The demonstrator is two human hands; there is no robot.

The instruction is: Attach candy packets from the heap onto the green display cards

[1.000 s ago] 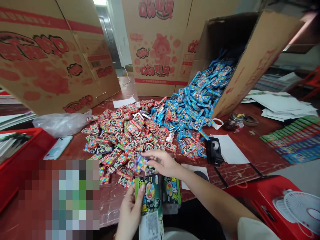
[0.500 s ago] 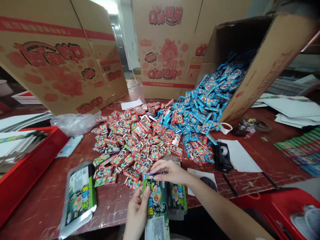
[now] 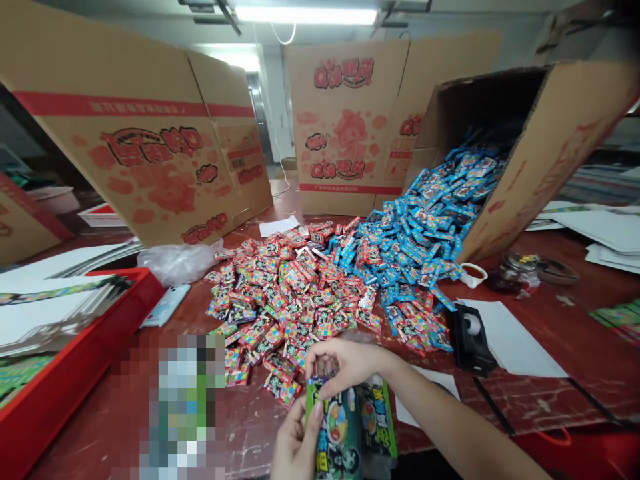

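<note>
At the front edge of a dark red tabletop (image 3: 250, 437), a person's two bare hands meet at a green-and-black printed package (image 3: 340, 437). The left hand (image 3: 296, 440) grips the package by its left side, thumb across the front. The right hand (image 3: 350, 365) bends over the package's top end, thumb and fingers curled close together; whether they pinch anything is hidden. A second package (image 3: 379, 417), similar in print, lies just to the right of the held one, partly behind it.

Beyond the hands spreads a wide heap of small red packets (image 3: 295, 287). It runs into a pile of blue packets (image 3: 425, 220) at the back right, spilling from an open cardboard box (image 3: 543, 160) lying on its side. Right of the heap sit a black tape dispenser (image 3: 473, 343) and white paper (image 3: 523, 343). To the left are a crumpled clear plastic bag (image 3: 177, 263), a phone (image 3: 167, 305) and a red bin (image 3: 113, 353) holding cards. A patch at lower left is pixelated.
</note>
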